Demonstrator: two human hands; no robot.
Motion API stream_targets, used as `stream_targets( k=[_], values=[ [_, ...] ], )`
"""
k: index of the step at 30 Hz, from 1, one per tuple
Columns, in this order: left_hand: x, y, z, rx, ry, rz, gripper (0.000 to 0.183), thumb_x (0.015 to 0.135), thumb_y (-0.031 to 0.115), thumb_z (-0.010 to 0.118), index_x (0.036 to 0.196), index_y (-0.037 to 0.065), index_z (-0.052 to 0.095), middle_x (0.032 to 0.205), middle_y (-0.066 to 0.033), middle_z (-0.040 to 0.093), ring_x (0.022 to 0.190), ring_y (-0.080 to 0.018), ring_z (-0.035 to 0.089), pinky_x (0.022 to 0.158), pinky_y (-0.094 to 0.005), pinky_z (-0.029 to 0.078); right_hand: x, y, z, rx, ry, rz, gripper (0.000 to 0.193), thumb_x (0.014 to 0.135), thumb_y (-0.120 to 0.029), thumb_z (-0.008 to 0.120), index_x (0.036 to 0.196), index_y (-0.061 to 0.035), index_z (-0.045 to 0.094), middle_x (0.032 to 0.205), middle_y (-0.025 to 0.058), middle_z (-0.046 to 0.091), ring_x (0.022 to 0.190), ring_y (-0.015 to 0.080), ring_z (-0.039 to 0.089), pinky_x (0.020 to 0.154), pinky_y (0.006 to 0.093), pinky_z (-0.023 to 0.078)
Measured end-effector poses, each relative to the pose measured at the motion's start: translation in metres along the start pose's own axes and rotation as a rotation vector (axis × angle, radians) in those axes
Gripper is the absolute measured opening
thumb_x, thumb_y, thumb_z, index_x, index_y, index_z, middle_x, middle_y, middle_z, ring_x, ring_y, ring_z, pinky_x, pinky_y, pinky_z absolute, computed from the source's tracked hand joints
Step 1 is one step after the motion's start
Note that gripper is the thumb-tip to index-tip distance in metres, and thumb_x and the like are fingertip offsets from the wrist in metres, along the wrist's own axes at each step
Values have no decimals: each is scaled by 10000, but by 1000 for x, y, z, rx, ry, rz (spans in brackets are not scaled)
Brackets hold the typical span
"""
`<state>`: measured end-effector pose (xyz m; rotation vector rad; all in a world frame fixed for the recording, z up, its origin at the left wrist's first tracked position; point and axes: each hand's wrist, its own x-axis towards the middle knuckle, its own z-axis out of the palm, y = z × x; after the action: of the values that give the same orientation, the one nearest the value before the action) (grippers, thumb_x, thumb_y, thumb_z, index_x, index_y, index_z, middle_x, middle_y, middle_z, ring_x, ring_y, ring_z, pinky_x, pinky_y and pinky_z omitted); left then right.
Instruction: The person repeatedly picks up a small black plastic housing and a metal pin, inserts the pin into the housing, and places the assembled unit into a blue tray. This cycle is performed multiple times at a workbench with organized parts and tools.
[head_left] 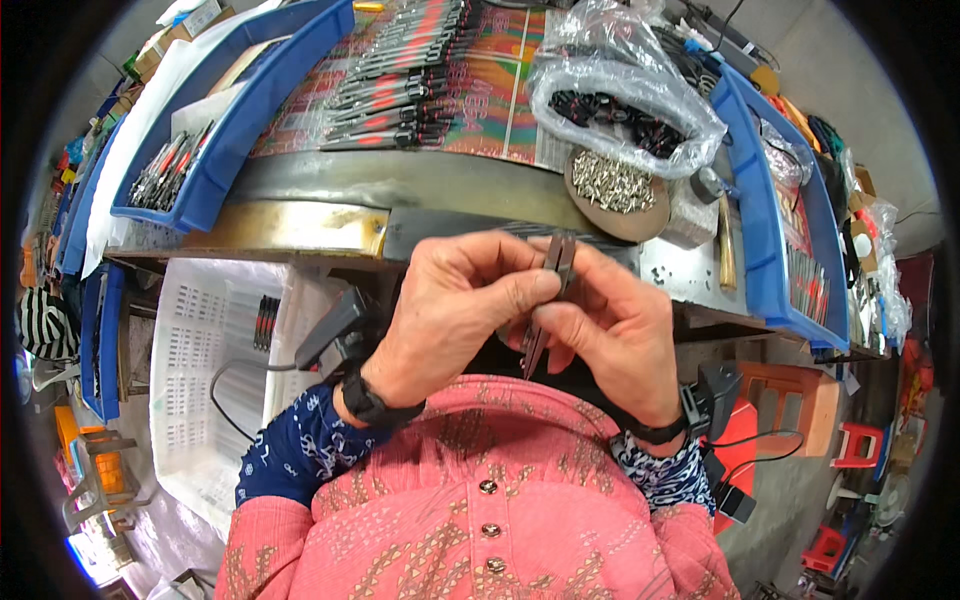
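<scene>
Over the near edge of the bench, in front of my chest, both hands are closed on a slim dark metal piece (563, 262). It is long and narrow and stands nearly upright, its pointed lower end tilting toward me. My left hand (450, 300) pinches it from the left with thumb and fingers. From the other side my right hand (620, 320) grips it, thumb on the front and fingers behind. The fingers cover its middle, so its exact kind does not show. Just beyond my right hand sits a shallow brown dish (640, 225) of small silver metal parts (612, 185).
Slim black-and-red tools (385, 95) lie in a stacked row at the back. A clear plastic bag (700, 135) holds black parts. Blue bins (205, 205) flank the bench. A wooden-handled hammer (727, 250) rests at the right. A white basket (172, 400) stands below left.
</scene>
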<state>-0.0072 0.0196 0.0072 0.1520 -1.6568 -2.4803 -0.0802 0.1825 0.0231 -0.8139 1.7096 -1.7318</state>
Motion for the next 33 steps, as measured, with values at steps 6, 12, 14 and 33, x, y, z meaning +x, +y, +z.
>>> stream_targets(
  k=[6,12,14,33],
  values=[
    [13,3,-2,-43,-14,-24,137,896,131,707,951,10,675,784,-24,666,604,-74,597,515,-203,486,14,-3,-5,15,-18,-23,399,932,-105,643,1308,-13,550,841,16,674,663,32,603,511,164,471],
    [27,11,0,-100,-11,4,141,889,126,717,923,-7,685,793,-27,670,607,-60,570,538,-194,465,27,-9,-11,-1,-23,-80,339,936,-114,637,1253,-9,581,784,23,676,579,35,583,462,167,460],
    [31,15,0,-89,-19,7,138,889,123,716,923,-6,683,798,-28,671,613,-62,573,542,-194,465,32,-12,-13,-10,-26,-95,311,934,-116,641,1219,-1,592,758,25,669,568,36,580,459,169,460],
    [71,51,7,110,-55,233,123,903,145,697,947,31,683,792,-2,658,651,-57,587,549,-193,453,70,-40,-27,-90,45,-291,261,917,-167,685,1112,-1,638,665,17,623,506,58,572,433,181,449]
  ],
)
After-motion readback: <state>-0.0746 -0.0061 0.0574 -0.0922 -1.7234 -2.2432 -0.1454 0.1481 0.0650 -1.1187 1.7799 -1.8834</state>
